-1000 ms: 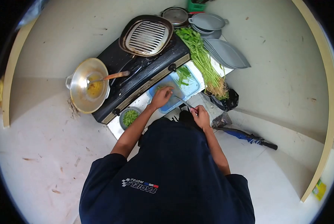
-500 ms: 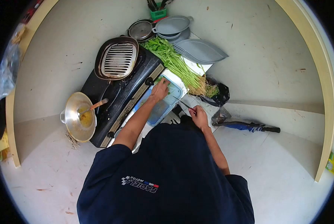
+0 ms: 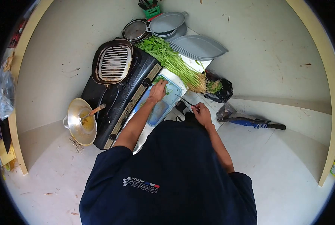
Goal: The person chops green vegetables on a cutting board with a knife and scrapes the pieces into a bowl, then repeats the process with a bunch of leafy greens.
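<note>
My left hand is over a blue rectangular tray, its fingers closed on green leaves at the tray's far end. More cut green bits lie beside the fingertips. To the right, my right hand grips the handle of a knife. Its dark blade points up and left toward the tray's right edge, clear of the left hand. A large bunch of leafy greens with long stems and roots lies just beyond the tray.
A black stove borders the tray on the left, bearing a grill pan. A wok with a wooden-handled utensil stands at its left. Grey plates and pans are behind. A black bag and umbrella lie right.
The whole view has shifted slightly. My left hand stays at the greens in the tray, and my right hand still holds the knife beside it, nearly unmoved.
</note>
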Demonstrator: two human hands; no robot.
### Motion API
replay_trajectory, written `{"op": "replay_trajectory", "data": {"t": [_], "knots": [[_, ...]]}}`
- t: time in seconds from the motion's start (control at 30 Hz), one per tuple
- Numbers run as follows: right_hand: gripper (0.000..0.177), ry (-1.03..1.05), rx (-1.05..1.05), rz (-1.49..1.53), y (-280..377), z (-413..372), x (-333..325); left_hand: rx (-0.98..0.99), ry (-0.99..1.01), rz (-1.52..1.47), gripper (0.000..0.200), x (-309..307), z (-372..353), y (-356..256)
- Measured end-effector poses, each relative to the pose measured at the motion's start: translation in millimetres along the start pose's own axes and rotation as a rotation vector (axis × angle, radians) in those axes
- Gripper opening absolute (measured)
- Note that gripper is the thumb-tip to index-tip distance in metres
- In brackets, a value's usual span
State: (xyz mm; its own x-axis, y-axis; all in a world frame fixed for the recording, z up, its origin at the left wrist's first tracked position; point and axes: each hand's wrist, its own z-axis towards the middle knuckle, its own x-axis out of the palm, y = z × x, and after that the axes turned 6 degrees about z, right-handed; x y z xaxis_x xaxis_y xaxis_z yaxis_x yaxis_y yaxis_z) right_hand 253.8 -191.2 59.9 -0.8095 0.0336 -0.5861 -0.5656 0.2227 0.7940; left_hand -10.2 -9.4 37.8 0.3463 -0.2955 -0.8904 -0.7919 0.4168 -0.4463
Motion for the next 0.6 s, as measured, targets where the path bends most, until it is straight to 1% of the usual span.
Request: {"op": "replay_trajectory", "data": {"t": [0.1, 0.2, 0.3, 0.4, 0.6], "knots": [[0.038, 0.013, -0.007, 0.003, -2, 5, -1, -0.013, -0.003, -0.023, 0.036, 0, 4, 3], [0.038, 0.014, 0.003, 0.002, -1, 9, -3, -0.032, 0.016, -0.073, 0.028, -5, 4, 0], [0.038, 0.075, 0.044, 0.028, 3, 12, -8, 0.044, -0.034, -0.090, 0.020, -14, 0, -3], [0.038, 0.073, 0.005, 0.037, 2, 16, -7, 0.050, -0.129, -0.179, 0.016, -21, -4, -9], [0.038, 0.095, 0.005, 0.022, 5, 23, -5, 0.020, -0.168, -0.169, 0.019, -22, 0, -4]]}}
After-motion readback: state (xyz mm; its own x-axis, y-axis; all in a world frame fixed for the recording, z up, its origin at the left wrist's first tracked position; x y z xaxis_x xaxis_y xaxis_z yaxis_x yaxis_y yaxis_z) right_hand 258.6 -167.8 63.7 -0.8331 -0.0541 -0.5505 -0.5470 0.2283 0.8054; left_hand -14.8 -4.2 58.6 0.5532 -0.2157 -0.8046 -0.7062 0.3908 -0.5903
